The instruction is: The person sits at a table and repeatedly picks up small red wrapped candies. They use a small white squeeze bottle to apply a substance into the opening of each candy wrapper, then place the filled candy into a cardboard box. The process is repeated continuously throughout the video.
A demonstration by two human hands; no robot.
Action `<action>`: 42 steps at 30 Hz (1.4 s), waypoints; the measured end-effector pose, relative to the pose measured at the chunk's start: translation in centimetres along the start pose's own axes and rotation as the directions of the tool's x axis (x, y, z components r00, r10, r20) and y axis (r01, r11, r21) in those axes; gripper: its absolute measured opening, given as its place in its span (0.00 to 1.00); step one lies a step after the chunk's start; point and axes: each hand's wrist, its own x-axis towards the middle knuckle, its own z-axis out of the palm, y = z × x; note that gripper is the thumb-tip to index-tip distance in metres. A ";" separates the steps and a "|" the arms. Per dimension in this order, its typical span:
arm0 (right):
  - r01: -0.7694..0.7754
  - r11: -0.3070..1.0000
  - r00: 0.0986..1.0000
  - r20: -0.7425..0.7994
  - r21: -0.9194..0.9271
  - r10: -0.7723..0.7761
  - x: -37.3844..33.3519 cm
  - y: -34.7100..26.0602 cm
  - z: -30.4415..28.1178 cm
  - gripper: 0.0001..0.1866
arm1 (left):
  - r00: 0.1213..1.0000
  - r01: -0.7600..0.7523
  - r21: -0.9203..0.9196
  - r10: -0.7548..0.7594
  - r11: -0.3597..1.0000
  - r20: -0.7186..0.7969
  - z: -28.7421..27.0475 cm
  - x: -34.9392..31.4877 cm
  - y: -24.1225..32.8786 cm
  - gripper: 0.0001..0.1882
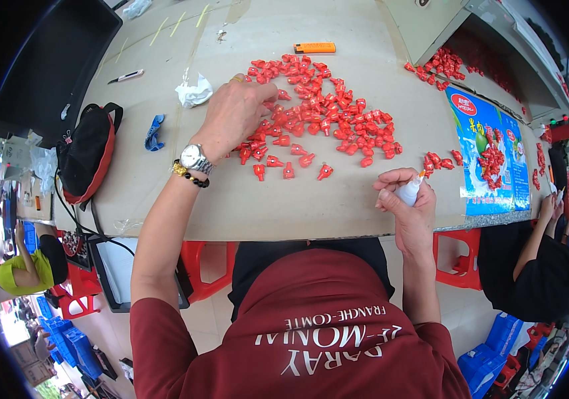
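Many small red plastic pieces (324,110), with knob-like heads and narrow stems, lie in a loose heap in the middle of the table. My left hand (239,110) rests over the heap's left side, back upward and fingers bent down among the pieces. Its fingertips are hidden, so any grip does not show. In my right hand (412,206), near the table's front edge, is a small white squeeze bottle (409,191) with an orange tip pointing up. The fingers are closed round it. A few red pieces (434,161) lie just beyond this hand.
An orange box cutter (314,48) lies behind the heap. Crumpled tissue (194,91), a blue strip (155,133), a pen-like tool (126,76) and a black-red pouch (90,153) lie leftward. Rightward is a blue printed sheet (464,126) bearing red pieces. A co-worker's arm (536,239) shows far right.
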 end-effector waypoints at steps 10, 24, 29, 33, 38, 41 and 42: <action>0.000 1.000 1.000 0.010 0.027 0.000 -0.1 -0.1 -0.2 0.11 | 0.975 0.108 -0.134 -0.131 0.985 -0.182 0.3 -1.1 -0.2 0.06; 0.017 1.000 1.000 0.010 -0.006 -0.017 0.3 -0.1 0.0 0.14 | 0.952 0.063 -0.305 -0.149 0.950 -0.266 -1.1 -3.6 4.9 0.08; 0.047 0.998 0.999 0.006 0.032 -0.047 0.7 -0.4 0.1 0.13 | 0.984 0.069 -0.226 -0.103 0.972 -0.142 0.9 -6.4 11.2 0.09; 0.055 0.997 0.998 0.041 0.051 -0.057 0.8 -0.6 0.7 0.15 | 0.979 0.164 -0.140 -0.179 0.976 -0.101 2.7 -6.5 12.5 0.09; 0.097 0.992 0.987 0.120 0.087 -0.107 0.9 -0.7 0.6 0.22 | 0.985 0.125 -0.147 -0.140 0.981 -0.098 3.7 -6.7 13.1 0.08; 0.181 0.981 0.968 0.162 0.073 -0.191 1.0 -0.7 0.5 0.25 | 0.994 0.054 -0.163 -0.070 0.985 -0.089 3.9 -7.2 13.1 0.10; 0.195 0.979 0.965 0.166 0.056 -0.202 0.9 -0.8 0.7 0.25 | 0.994 0.037 -0.154 -0.052 0.987 -0.093 3.7 -7.5 13.2 0.10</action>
